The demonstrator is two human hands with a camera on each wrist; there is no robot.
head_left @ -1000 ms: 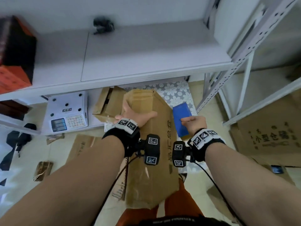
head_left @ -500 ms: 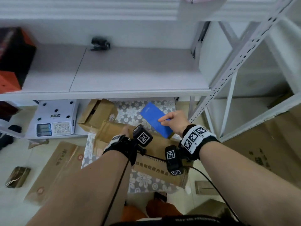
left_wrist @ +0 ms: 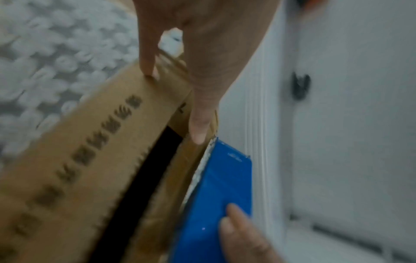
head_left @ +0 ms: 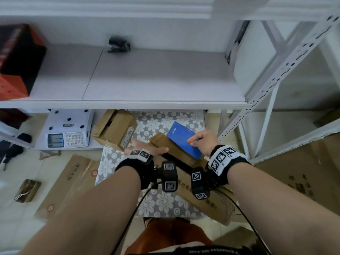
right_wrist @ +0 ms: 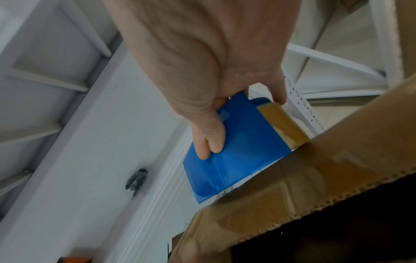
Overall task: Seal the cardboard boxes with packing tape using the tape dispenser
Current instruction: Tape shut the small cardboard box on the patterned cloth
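Note:
A long brown cardboard box [head_left: 200, 192] lies slanted across the floral mat, and a dark gap shows between its flaps [left_wrist: 148, 179]. My left hand [head_left: 147, 146] rests on the box's far end with straight fingers, its thumb [left_wrist: 198, 128] along the flap edge. My right hand [head_left: 201, 139] grips the blue tape dispenser [head_left: 182, 139] and holds it against the same far end of the box. In the right wrist view a strip of brown tape [right_wrist: 282, 122] runs from the dispenser [right_wrist: 238, 147] onto the cardboard [right_wrist: 315, 186].
A smaller open cardboard box [head_left: 115, 129] sits just left of my hands, beside a white weighing scale [head_left: 68, 129]. The white metal shelf [head_left: 147, 85] overhangs the work area; its upright [head_left: 265, 89] stands to the right. Flattened cartons [head_left: 70, 181] lie on the floor at left and right.
The long box has swung from pointing away from me to lying slanted across the mat. My right hand brought the dispenser down onto its far end, and my left hand now lies flat there.

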